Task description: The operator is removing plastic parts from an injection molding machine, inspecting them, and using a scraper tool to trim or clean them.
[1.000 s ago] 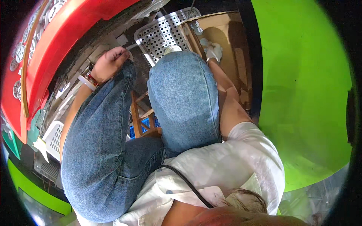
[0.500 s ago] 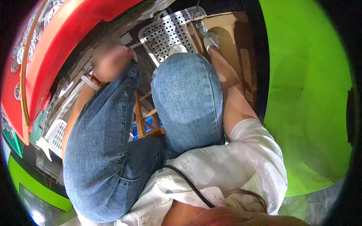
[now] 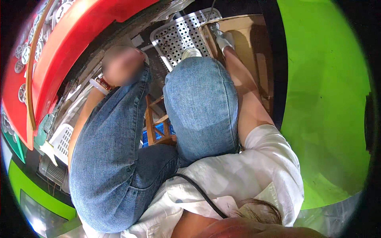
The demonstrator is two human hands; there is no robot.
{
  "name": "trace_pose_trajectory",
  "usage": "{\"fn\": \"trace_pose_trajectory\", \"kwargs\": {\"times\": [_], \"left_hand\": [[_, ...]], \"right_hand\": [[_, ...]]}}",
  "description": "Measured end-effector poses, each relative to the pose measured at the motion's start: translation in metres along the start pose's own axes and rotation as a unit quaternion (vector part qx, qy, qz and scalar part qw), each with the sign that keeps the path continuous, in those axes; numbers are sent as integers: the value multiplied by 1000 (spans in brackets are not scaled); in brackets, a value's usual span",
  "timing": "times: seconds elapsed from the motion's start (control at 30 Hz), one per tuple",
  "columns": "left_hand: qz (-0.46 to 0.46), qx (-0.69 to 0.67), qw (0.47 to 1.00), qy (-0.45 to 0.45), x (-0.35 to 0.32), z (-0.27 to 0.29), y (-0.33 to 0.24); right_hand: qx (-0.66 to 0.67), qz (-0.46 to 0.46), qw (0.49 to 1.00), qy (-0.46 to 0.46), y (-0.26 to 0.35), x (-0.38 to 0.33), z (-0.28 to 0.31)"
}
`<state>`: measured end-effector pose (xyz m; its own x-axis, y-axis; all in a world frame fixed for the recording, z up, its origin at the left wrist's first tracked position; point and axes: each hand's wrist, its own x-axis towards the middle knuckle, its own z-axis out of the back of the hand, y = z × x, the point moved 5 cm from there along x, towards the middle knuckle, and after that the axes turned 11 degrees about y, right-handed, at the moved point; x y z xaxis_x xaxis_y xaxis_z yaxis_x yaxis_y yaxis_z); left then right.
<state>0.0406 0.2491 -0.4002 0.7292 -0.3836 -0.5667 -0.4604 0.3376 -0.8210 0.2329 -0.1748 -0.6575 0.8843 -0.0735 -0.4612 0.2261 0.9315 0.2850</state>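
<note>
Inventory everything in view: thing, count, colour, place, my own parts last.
Cardboard box: one, brown, top right of centre.
Clear pieces: count unclear, transparent, near the box's upper-left corner.
Perforated crate: one, pale grey, top centre.
Red tray: one, red, upper left.
Round parts: several, grey, far left.
Basket: one, white, left.
Wooden frame: one, brown, centre-left.
Green panel: one, green, right.
Jeans: one pair, blue, centre.
Shirt: one, white, bottom.
Left hand: one, blurred, near the jeans.
Right hand: one, white-gloved, inside the box.

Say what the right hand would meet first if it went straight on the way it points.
Probably the small round discs in the corner of the cardboard box, just beyond the right hand; depth is unclear, so it may already touch them.
</note>
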Motion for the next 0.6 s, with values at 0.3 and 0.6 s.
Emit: {"fn": "trace_pose_trajectory", "kwargs": {"times": [0.3, 0.6], "left_hand": [[-19, 36, 999, -5, 1, 0, -2], [-32, -1, 999, 14, 2, -3, 0]], "right_hand": [[493, -20, 866, 81, -18, -14, 8], [256, 27, 956, 140, 12, 47, -12]]}}
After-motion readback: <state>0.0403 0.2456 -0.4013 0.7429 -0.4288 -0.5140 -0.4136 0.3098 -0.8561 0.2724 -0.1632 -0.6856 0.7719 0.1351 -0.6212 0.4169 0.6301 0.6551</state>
